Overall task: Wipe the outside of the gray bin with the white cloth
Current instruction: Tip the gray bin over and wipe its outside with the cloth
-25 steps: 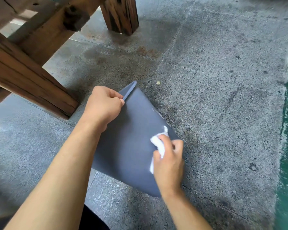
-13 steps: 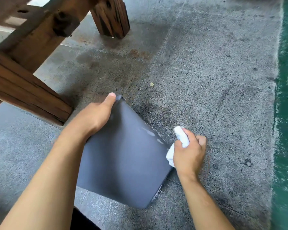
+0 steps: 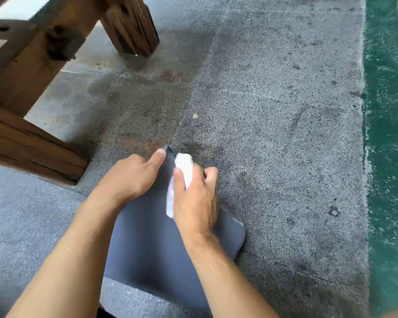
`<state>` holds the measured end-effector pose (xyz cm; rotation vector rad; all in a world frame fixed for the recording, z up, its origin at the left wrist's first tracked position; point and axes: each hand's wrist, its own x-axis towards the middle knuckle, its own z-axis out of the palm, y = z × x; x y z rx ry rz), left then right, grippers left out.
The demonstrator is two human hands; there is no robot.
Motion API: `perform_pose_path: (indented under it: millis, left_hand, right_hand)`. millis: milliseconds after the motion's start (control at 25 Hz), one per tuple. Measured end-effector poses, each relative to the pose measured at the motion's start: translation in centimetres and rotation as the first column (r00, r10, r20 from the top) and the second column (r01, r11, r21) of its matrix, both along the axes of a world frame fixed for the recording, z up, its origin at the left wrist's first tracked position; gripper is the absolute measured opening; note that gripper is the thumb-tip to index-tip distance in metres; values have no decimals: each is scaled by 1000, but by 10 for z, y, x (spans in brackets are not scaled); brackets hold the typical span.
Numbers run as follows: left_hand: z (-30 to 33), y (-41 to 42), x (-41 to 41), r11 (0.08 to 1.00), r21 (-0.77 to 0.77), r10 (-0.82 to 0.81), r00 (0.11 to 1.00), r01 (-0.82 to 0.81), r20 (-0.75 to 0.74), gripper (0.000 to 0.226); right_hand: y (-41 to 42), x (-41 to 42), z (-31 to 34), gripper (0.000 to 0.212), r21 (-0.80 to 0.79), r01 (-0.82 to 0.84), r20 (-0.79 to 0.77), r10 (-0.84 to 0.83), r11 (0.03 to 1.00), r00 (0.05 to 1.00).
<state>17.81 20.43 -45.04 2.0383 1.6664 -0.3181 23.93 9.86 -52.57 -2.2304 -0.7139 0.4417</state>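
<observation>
- Forearms enter from the bottom of the frame, over the smooth dark gray plastic bin [image 3: 152, 244] lying tilted on the speckled concrete floor [image 3: 274, 134] at lower centre.
- Right hand [image 3: 194, 200] is closed around the bunched white cloth [image 3: 183, 171], pressing it on the bin's side; half a second ago it was off the lower right edge, so the wipe has moved up toward the rim.
- Left hand [image 3: 133, 177] clamps the far rim, thumb extended.
- Bin interior is hidden; contents cannot be told.
- Brown wooden frame [image 3: 32, 92] stands at upper left, apart.
</observation>
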Motion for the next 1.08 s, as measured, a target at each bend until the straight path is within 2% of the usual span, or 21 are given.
perform_pose_path:
  millis: [120,280,400,480,520,680,760,800,840,920,960,1040,1080]
  left_hand:
    - [-2,3,-6,999,24,-30,999,30,-20,66]
    - [1,5,-8,999,-24,23,1000,-23,1,76]
    - [6,3,-2,994,-106,18,1000,-17,3,95]
    - [8,1,7,980,-194,54,997,-42,58,112]
    - [9,-1,11,970,-238,63,994,-42,85,112]
    - [3,-12,24,876,-478,91,954,59,285,63]
    - [1,-16,27,879,-459,54,929,130,366,34]
    - [1,-17,29,884,-443,43,917,150,397,30]
    - [5,-18,31,868,-473,65,911,149,408,33]
    - [12,-21,34,802,-584,145,909,123,391,56]
    - [13,-22,35,800,-592,154,917,103,368,68]
    - [9,-23,38,852,-523,177,934,11,309,83]
    - [8,-24,40,877,-480,191,937,-28,294,78]
  right_hand:
    - [-54,25,-41,31,-199,60,-14,-64,978,998]
    - [-132,61,-79,30,-502,158,-168,-275,850,947]
    - [-144,66,-87,31,-452,260,-231,-393,854,890]
    - [-135,68,-86,36,-370,308,-254,-414,876,874]
    - [-130,70,-85,39,-342,308,-271,-407,888,872]
    - [-127,75,-83,39,-316,259,-267,-347,913,899]
    - [-126,74,-84,37,-312,246,-259,-331,918,908]
    - [-124,74,-83,36,-307,251,-265,-336,918,904]
    - [-124,74,-84,36,-304,265,-276,-350,915,895]
    - [-124,74,-84,33,-324,288,-275,-381,901,883]
    - [-124,73,-84,32,-344,286,-263,-384,894,885]
    - [-124,71,-83,30,-370,265,-231,-365,890,902]
    - [-124,71,-82,29,-372,259,-224,-357,891,907]
